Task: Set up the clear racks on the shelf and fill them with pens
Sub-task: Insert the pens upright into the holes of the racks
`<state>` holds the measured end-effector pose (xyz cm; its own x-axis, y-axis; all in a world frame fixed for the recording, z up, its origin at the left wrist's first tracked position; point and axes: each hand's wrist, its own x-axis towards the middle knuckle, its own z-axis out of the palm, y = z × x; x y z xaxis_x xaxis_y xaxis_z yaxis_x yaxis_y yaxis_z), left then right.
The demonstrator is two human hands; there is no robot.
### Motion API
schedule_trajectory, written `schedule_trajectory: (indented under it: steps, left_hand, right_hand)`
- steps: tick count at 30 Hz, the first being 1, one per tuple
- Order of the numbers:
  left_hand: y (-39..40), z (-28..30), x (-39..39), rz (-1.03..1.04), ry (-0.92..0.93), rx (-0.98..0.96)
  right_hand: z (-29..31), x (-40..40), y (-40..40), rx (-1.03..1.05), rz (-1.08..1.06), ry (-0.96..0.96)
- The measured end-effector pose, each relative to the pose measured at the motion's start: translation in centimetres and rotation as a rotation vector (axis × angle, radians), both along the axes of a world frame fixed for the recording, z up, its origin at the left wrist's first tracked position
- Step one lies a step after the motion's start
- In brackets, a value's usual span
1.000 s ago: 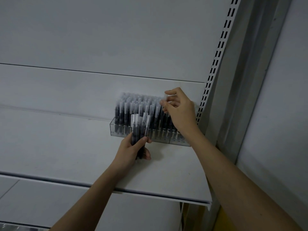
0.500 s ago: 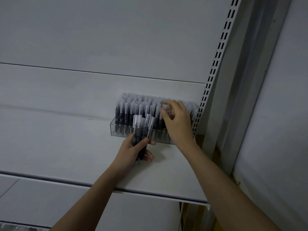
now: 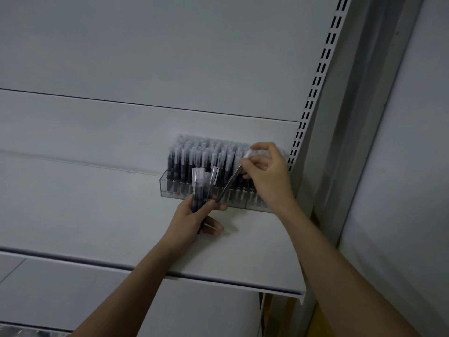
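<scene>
A clear rack stands at the back right of the white shelf, packed with several upright dark pens with frosted caps. My left hand grips a small bundle of pens just in front of the rack. My right hand pinches the capped end of a single pen, which slants down to the left, its lower tip close to the bundle. The right hand hides the rack's right part.
A slotted upright runs beside the rack's right end, with a grey wall panel beyond it. The shelf's front lip overhangs a lower shelf. Bare shelf stretches left of the rack.
My right hand has come back from the pen tops in the rack and now holds one pen by its cap, slanted toward the bundle. The left hand has hardly moved.
</scene>
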<state>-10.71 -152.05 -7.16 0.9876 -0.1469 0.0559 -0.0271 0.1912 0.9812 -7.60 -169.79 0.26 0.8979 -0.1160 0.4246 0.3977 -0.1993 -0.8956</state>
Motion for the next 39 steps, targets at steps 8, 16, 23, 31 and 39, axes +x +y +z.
schedule_trajectory:
  steps: [8,16,23,31,39]
  left_hand:
    - [0.1,-0.1,0.0,0.001,0.009,0.026]
    - [0.2,-0.2,0.1,-0.01,0.003,0.03]
    - [0.1,-0.2,0.1,-0.028,0.01,0.017]
    - [0.0,0.3,-0.4,-0.128,-0.026,0.097]
    - [0.1,0.4,-0.5,-0.161,-0.065,0.15]
  right_hand:
    - [1.9,0.8,-1.0,-0.273,-0.142,-0.165]
    - [1.1,1.4,-0.8,-0.367,-0.147,-0.157]
    - [-1.5,1.3,-0.6,-0.527,-0.094,-0.072]
    - [-3.2,-1.1,1.7,-0.247,0.05,0.023]
    - [-4.1,-1.3,2.2,0.006,0.188,0.102]
